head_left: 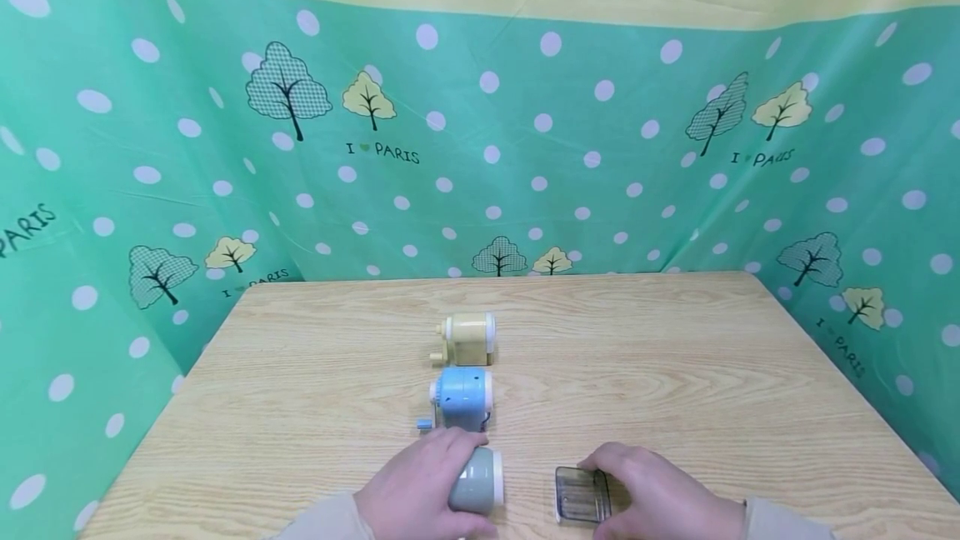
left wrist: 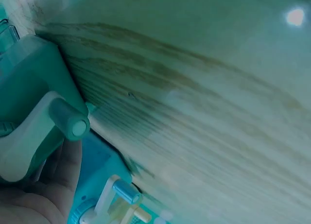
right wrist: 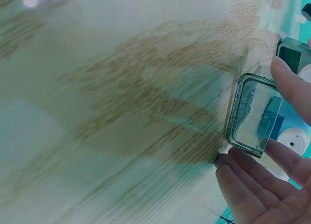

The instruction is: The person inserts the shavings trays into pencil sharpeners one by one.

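My left hand (head_left: 420, 482) grips a grey-green crank pencil sharpener (head_left: 477, 483) at the table's front. In the left wrist view, its crank handle (left wrist: 68, 119) sticks out just above the fingers. My right hand (head_left: 663, 494) pinches a smoky clear shavings drawer (head_left: 581, 497) between thumb and fingers, to the right of the sharpener and apart from it. The right wrist view shows the drawer's see-through walls (right wrist: 250, 114), and behind it a dark opening (right wrist: 290, 58) in the grey-green sharpener's body.
A blue crank pencil sharpener (head_left: 462, 397) stands right behind the grey-green one. Farther back is a beige sharpener (head_left: 470, 340), so the three form a row. Wood-grain table (head_left: 637, 357) surface extends to both sides. A green dotted curtain (head_left: 525, 173) hangs around the back and sides.
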The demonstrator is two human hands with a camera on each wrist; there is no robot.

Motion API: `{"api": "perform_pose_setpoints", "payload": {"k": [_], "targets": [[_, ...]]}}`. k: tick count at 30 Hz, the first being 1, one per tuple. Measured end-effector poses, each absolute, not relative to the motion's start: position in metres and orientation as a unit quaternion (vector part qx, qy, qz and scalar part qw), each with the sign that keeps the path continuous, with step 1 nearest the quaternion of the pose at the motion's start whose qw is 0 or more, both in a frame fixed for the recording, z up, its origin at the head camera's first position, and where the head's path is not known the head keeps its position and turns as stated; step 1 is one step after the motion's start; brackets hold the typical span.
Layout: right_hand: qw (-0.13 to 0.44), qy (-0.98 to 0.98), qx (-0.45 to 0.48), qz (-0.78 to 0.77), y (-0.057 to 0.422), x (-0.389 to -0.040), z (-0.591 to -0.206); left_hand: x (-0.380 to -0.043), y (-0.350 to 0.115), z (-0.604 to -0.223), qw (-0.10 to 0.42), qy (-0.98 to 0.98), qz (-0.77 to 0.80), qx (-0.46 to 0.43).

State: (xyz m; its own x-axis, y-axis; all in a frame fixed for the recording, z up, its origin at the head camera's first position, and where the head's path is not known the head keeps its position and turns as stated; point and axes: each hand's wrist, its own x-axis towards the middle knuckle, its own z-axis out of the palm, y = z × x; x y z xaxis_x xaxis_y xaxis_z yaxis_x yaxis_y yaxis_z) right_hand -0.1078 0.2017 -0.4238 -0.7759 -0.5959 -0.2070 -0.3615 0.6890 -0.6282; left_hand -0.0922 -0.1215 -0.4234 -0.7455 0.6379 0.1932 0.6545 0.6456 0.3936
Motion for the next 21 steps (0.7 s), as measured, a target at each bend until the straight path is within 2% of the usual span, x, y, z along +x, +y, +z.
{"api": "perform_pose_setpoints", "payload": {"k": [8, 21], "targets": [[0.199, 0.899, -0.276, -0.277, 0.2021, -0.1082, -0.4235, -0.0913, -0.1198, -0.4249, 0.012, -0.909, -0.253, -0.332], [0.205, 0.902, -0.263, -0.275, 0.1988, -0.1073, -0.4223, -0.0899, -0.1161, -0.428, 0.054, -0.913, -0.229, -0.332]]}}
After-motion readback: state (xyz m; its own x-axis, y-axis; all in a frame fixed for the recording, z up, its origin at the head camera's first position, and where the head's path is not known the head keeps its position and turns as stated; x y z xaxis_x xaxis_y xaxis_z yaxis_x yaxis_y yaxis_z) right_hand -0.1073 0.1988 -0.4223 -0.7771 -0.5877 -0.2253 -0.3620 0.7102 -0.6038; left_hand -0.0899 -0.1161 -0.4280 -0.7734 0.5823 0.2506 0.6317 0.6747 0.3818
